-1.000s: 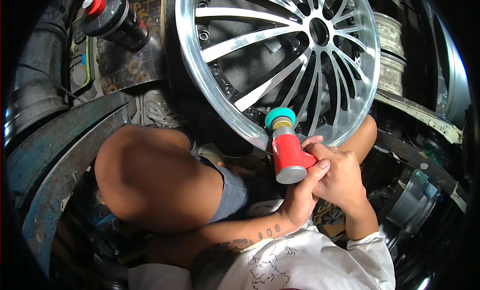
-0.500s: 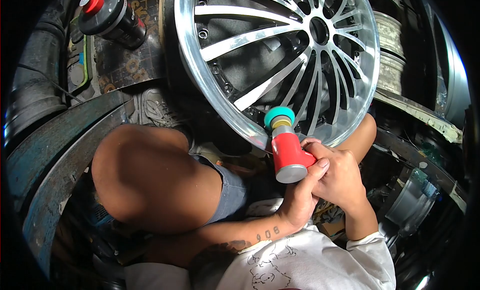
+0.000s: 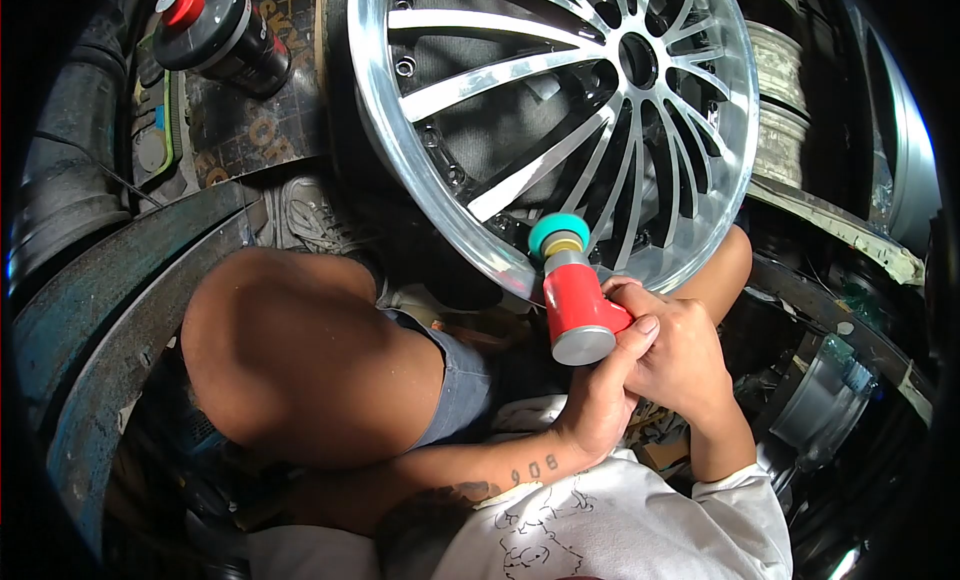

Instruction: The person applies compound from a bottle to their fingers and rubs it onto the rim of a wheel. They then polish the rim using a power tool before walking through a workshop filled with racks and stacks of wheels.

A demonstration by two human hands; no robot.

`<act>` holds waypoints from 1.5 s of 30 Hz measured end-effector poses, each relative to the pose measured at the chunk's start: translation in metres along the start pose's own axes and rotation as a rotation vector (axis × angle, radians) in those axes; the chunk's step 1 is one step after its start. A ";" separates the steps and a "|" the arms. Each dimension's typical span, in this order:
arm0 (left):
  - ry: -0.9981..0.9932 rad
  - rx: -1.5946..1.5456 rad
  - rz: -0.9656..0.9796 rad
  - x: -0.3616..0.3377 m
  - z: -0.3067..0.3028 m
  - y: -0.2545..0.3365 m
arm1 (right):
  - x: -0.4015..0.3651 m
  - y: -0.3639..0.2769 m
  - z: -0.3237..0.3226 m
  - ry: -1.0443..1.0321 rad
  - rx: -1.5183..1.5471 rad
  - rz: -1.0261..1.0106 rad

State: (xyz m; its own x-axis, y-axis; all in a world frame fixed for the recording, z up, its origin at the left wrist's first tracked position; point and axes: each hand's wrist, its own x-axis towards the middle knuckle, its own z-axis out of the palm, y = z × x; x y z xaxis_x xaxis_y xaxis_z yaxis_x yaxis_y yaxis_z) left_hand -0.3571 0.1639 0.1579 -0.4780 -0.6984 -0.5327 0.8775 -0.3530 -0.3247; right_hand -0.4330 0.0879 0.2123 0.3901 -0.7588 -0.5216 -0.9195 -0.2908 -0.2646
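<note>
A red mini polisher (image 3: 576, 305) with a silver end cap and a teal round pad is held by its handle in both hands. My right hand (image 3: 683, 355) is wrapped around the handle from the right. My left hand (image 3: 603, 395) closes on it from below, its thumb lying against the right hand. The pad overlaps the lower lip of a multi-spoke alloy wheel (image 3: 520, 185) in this view. Bright, shiny spoke faces and black recesses mark the wheel, which stands tilted in front of me, between my legs.
On a stained board (image 3: 225, 130) at upper left stands a dark bottle (image 3: 225, 40) with a red cap. Stacked wheel rims (image 3: 780, 90) line the right side. Curved blue-grey metal (image 3: 150, 250) runs beside my bent left knee (image 3: 270, 340). Another silver rim (image 3: 815, 410) lies lower right.
</note>
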 end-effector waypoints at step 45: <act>0.003 0.097 -0.097 -0.008 0.006 0.002 | -0.007 -0.009 -0.006 0.018 0.168 0.151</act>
State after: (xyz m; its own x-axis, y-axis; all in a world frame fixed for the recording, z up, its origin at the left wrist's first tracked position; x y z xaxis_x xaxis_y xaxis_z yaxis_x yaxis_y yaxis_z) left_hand -0.3511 0.1649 0.1657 -0.5612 -0.6559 -0.5049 0.8264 -0.4779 -0.2977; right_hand -0.4279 0.0927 0.2233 0.2459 -0.7969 -0.5518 -0.9459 -0.0729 -0.3163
